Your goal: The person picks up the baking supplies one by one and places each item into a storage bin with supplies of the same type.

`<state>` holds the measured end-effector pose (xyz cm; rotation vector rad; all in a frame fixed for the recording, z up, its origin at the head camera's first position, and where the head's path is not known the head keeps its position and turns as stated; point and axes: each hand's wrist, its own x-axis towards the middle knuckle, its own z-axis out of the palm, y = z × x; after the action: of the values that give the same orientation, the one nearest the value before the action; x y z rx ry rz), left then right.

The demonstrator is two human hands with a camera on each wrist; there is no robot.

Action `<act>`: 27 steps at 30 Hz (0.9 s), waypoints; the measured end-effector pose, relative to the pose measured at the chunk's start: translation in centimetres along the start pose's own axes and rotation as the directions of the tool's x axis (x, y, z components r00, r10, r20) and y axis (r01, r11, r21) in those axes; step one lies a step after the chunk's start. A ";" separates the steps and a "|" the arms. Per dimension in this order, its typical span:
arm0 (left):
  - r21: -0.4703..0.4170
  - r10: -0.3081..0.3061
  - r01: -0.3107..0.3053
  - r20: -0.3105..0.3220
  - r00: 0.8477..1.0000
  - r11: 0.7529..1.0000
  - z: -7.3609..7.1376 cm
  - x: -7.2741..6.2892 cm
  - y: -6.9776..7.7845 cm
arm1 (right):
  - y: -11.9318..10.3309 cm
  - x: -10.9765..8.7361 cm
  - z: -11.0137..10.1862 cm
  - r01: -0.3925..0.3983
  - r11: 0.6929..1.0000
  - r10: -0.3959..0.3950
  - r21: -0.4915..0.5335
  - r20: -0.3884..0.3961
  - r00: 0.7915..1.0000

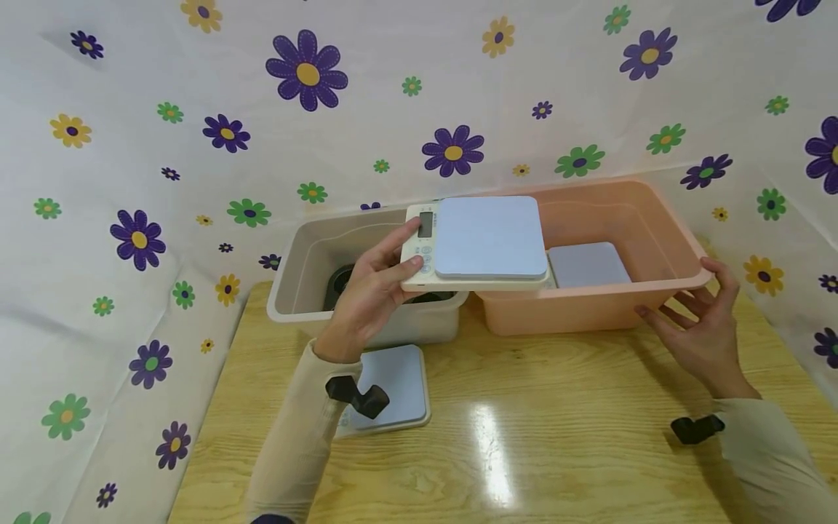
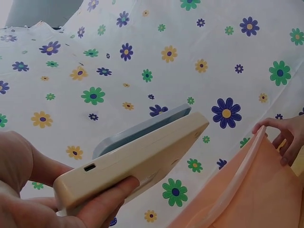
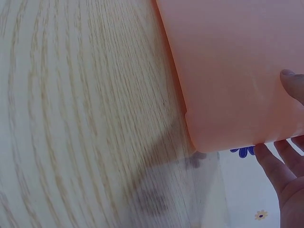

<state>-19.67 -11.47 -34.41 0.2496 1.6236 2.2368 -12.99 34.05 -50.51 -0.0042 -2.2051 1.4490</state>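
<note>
Firstly, one flowered cloth (image 1: pixel 366 116), behind the left hand (image 1: pixel 376 287) and right hand (image 1: pixel 707 331). One wooden table (image 1: pixel 556 422), beneath both. Bins, two: one peach bin (image 1: pixel 589 314), its near right corner held by the right hand between thumb and fingers; one grey bin (image 1: pixel 419 329), beyond the left hand, with dark contents (image 1: pixel 335 287), count unclear. Scales, three: one held scale (image 1: pixel 487 236), gripped at its display end by the left hand, raised off the table; one lower scale (image 1: pixel 396 382) on the table, below the left wrist; one binned scale (image 1: pixel 589 264) inside the peach bin, between the hands. Black wrist fittings (image 1: pixel 366 400), two.
</note>
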 end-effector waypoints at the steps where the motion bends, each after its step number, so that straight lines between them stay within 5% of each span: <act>1: 0.001 -0.002 0.002 0.006 1.000 1.000 0.3 0.2 -0.1 | 0.0 0.0 0.0 0.002 1.000 -0.002 0.002 -0.001 1.000; 14: -0.015 -0.060 0.060 0.041 0.997 0.998 3.8 3.2 -1.0 | -0.1 -0.1 0.1 -0.022 1.000 0.022 -0.003 -0.005 1.000; 27: 0.018 -0.101 0.102 -0.035 0.994 0.995 7.9 7.4 -2.8 | -0.2 -0.1 0.0 -0.045 0.999 0.045 -0.010 0.003 0.999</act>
<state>-23.15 -0.88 -35.04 0.1317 1.6387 2.1616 -12.80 33.91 -50.38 -0.0552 -2.2274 1.4633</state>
